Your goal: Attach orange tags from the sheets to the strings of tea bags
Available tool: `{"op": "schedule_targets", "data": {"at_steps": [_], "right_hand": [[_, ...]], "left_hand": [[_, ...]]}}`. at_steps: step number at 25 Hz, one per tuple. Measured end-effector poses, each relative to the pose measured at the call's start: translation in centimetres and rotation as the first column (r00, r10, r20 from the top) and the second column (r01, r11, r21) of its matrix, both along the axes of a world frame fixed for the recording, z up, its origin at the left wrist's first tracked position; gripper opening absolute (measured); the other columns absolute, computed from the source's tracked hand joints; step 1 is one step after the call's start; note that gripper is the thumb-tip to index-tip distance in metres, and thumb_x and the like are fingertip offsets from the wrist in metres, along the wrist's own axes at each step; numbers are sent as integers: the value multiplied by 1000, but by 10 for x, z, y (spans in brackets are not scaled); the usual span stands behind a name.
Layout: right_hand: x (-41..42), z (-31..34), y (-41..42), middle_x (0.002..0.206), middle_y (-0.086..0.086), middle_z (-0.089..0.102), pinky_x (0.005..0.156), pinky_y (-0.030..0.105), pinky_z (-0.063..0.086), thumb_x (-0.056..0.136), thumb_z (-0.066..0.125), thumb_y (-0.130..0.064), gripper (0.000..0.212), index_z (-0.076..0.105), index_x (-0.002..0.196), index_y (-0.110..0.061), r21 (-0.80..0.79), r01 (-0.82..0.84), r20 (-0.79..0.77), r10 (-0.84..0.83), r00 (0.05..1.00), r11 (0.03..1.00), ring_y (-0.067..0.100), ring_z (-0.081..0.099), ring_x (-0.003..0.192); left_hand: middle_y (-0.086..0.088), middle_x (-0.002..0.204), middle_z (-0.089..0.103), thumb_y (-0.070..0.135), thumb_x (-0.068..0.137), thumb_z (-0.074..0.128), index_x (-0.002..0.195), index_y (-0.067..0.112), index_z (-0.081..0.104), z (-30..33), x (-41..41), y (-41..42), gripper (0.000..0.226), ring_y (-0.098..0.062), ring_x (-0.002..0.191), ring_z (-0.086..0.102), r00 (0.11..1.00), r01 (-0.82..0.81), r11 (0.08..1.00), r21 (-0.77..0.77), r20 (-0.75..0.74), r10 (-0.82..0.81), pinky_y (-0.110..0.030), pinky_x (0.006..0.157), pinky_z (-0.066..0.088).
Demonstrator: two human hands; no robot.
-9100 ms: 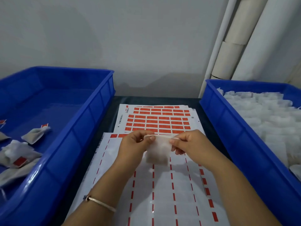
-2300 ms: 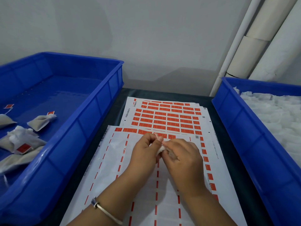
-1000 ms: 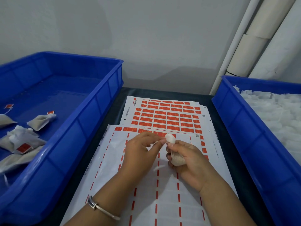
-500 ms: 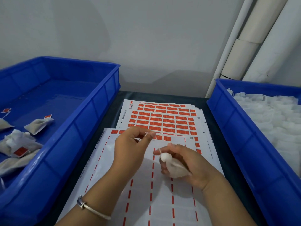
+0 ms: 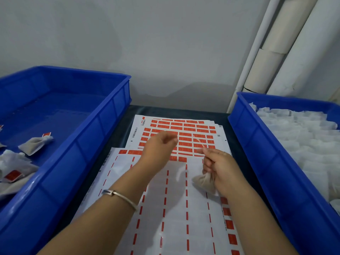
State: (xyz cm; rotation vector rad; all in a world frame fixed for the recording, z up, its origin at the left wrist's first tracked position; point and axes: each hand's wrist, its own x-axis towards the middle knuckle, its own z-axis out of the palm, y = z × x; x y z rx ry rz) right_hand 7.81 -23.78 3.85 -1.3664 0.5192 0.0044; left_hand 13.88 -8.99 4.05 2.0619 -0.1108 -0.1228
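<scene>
— So, where's the tea bag [image 5: 203,181]?
— In my right hand [image 5: 219,167], fingers pinched round it, its string [image 5: 198,141] slanting up-left over the tag sheet [image 5: 185,134].
— And the left hand [image 5: 160,148]?
— Nearer those tags, hovering just above them, fingers loosely curled, seemingly empty.

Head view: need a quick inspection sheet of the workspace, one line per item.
Surface: dark table between two bins.
Job's things: tea bag with its string up; full tag sheets behind a mostly stripped sheet.
Bins: left blue bin holds a few tagged bags; right blue bin is piled with white bags.
Clutter: nothing seen.
Hands: right hand grips the tea bag and pinches the string; left hand hovers over the tag sheets, blurred, grip unclear.
Cables: nothing seen.
Surroundings: grey wall, white pipes at right.
</scene>
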Motion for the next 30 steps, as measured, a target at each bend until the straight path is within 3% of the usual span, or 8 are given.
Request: {"op": "schedule_targets", "data": {"at_steps": [3, 6, 13, 17, 20, 24, 27, 30], "right_hand": [[15, -6, -3, 64, 2, 63, 52, 21, 43, 94, 55, -24, 18, 69, 91, -12, -91, 61, -72, -67, 995, 994, 9, 49, 48], [31, -17, 0, 92, -5, 65, 74, 27, 52, 95, 53, -28, 18, 65, 84, -21, -291, 19, -55, -37, 998, 957, 13, 62, 79], [54, -14, 0, 85, -25, 50, 55, 13, 35, 92, 59, -28, 3, 60, 90, -29, -609, -330, -170, 288, 943, 722, 2, 50, 73], [57, -6, -5, 113, -15, 55, 61, 14, 40, 82, 72, -21, 37, 59, 112, -37, -676, -423, -247, 356, 901, 604, 5, 49, 87], [59, -1, -10, 125, -9, 56, 59, 11, 39, 80, 74, -21, 51, 52, 122, -40, -684, -425, -237, 370, 898, 594, 5, 48, 90], [56, -3, -16, 110, -12, 60, 56, 15, 47, 80, 73, -18, 44, 49, 108, -41, -604, -365, -165, 337, 927, 709, 9, 58, 87], [52, -3, -19, 90, -22, 57, 46, 8, 44, 79, 74, -19, 43, 50, 107, -41, -553, -356, -96, 367, 925, 754, 3, 60, 79], [50, -3, -18, 86, -27, 59, 51, 8, 46, 78, 75, -20, 38, 51, 97, -43, -563, -363, -64, 399, 915, 742, 1, 62, 81]], "left_hand": [[6, 132, 53, 33, 91, 55, 130, 29, 51, -25, 6, -9, 39, -18, 111, 55, 981, 175, 847, 502, -16, -194, -33, 89, 48], [2, 133, 47, 39, 90, 52, 129, 32, 48, -38, 11, -14, 39, -23, 120, 42, 976, 125, 700, 703, 40, -213, -45, 104, 33], [4, 119, 57, 32, 94, 50, 113, 30, 58, -34, 22, -5, 21, -18, 108, 47, 978, 112, 813, 572, 83, -193, -38, 101, 36], [5, 113, 61, 30, 93, 52, 110, 30, 62, -25, 26, -4, 19, -18, 104, 51, 975, 110, 852, 511, 112, -192, -39, 101, 39], [7, 120, 59, 33, 92, 54, 113, 30, 62, -19, 26, -10, 22, -18, 112, 45, 948, 102, 817, 567, 194, -252, -38, 104, 30], [4, 109, 64, 39, 78, 69, 102, 27, 68, -25, 4, -9, 28, -19, 102, 52, 774, -181, 835, 520, 599, -205, -37, 95, 40], [9, 110, 63, 51, 81, 61, 108, 28, 65, -38, -11, -13, 36, -9, 97, 50, 835, -116, 882, 457, 526, -163, -24, 92, 34], [10, 110, 65, 47, 84, 61, 112, 26, 67, -44, -11, -14, 36, -2, 89, 44, 875, -56, 931, 361, 467, -128, -18, 86, 33]]}}
